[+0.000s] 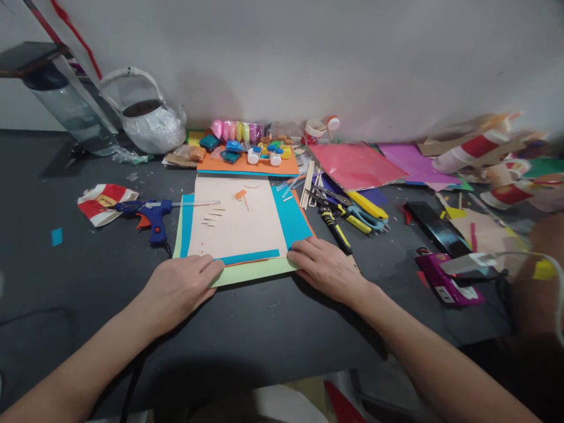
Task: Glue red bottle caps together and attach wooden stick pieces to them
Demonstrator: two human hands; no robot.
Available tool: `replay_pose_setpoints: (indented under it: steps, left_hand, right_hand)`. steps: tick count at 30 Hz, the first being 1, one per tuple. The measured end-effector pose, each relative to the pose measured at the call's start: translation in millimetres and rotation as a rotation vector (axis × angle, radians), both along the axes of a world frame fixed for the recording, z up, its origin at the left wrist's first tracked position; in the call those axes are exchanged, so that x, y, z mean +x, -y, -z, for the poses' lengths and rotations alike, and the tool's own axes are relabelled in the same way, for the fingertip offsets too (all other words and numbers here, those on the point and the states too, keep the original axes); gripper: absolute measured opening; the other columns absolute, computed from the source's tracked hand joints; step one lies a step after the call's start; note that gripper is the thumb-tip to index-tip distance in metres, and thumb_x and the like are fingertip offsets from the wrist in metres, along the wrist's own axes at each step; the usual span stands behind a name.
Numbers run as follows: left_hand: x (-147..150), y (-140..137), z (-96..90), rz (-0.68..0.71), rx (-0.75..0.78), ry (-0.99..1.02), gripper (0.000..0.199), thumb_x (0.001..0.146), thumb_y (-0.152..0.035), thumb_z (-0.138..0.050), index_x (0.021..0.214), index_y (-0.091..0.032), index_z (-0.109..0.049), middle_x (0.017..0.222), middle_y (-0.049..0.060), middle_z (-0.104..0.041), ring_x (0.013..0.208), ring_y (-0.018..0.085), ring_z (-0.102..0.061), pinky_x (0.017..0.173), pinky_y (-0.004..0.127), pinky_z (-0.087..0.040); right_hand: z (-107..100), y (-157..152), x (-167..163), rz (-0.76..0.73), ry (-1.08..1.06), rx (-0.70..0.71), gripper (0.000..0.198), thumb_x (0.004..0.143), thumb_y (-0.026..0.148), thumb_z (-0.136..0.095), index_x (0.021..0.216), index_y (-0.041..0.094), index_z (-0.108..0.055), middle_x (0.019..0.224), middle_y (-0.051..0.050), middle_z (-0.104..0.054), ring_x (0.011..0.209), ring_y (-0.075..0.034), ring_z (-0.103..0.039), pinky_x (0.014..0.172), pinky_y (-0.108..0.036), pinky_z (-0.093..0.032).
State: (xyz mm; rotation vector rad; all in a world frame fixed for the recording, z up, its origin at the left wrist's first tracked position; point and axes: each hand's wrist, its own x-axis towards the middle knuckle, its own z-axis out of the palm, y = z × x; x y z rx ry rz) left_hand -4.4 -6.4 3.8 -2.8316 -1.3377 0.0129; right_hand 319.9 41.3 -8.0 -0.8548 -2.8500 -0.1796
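Observation:
My left hand (187, 285) is closed on the left end of a light green sheet of paper (251, 271), thumb side toward the middle. At its right end my right hand (326, 269) also grips the sheet, fingers bent over the corner. The green paper's front edge runs between my hands, above the dark table. Just behind it lie a narrow blue paper strip (251, 257) and a cream sheet (240, 220) with small orange and brown scraps on it. Blue paper (293, 217) shows at both sides of the cream sheet. My thumbs are mostly hidden.
A blue glue gun (156, 217) lies left, its clear stick over the cream sheet. Pliers (332, 223) and scissors (370, 217) lie right, near wooden sticks (307, 183). Clay packets (233, 132), a silver kettle (152, 123) and a phone (436, 228) stand farther out. Another person's arm (541, 270) is at right.

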Motion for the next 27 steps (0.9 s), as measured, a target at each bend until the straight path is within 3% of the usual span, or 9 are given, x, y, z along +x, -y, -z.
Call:
replay_pose_setpoints:
  steps: [8,14,22,27]
  left_hand:
    - [-10.9,-6.8,-1.8,-0.008,0.065,-0.082,0.015,0.086,-0.009,-0.052,0.093,-0.02,-0.058,0.082,0.004,-0.062,0.074,0.023,-0.061,0.054,0.031,-0.03]
    - [-16.5,-7.6,-1.6,0.051,0.027,0.006,0.006,0.092,-0.021,-0.053,0.091,-0.02,-0.059,0.082,0.003,-0.061,0.071,0.021,-0.06,0.055,0.031,-0.031]
    - [-4.8,-4.2,7.8,0.086,0.026,0.13,0.028,0.1,-0.026,-0.042,0.08,-0.019,-0.06,0.073,0.002,-0.061,0.066,0.017,-0.057,0.056,0.029,-0.032]
    - [-1.9,-6.0,8.1,0.052,0.013,0.166,0.031,0.101,-0.028,-0.041,0.08,-0.02,-0.063,0.072,0.002,-0.063,0.066,0.018,-0.06,0.058,0.029,-0.036]
  right_hand:
    - [-1.0,3.2,-4.7,-0.009,-0.009,-0.035,0.02,0.1,0.026,-0.046,0.1,0.015,-0.063,0.098,-0.011,-0.065,0.087,-0.022,-0.054,0.074,-0.035,-0.045]
    - [-0.3,8.6,-3.6,-0.035,-0.018,-0.03,0.022,0.102,0.02,-0.041,0.099,0.015,-0.063,0.096,-0.01,-0.065,0.086,-0.02,-0.055,0.073,-0.033,-0.045]
    - [2.6,10.9,2.6,-0.015,-0.1,-0.062,0.02,0.1,0.018,-0.045,0.093,0.016,-0.063,0.091,-0.008,-0.065,0.081,-0.019,-0.054,0.073,-0.031,-0.045]
    - [-2.4,9.1,3.3,0.023,-0.172,-0.174,0.019,0.101,0.024,-0.047,0.095,0.016,-0.064,0.091,-0.008,-0.064,0.083,-0.018,-0.056,0.075,-0.031,-0.047]
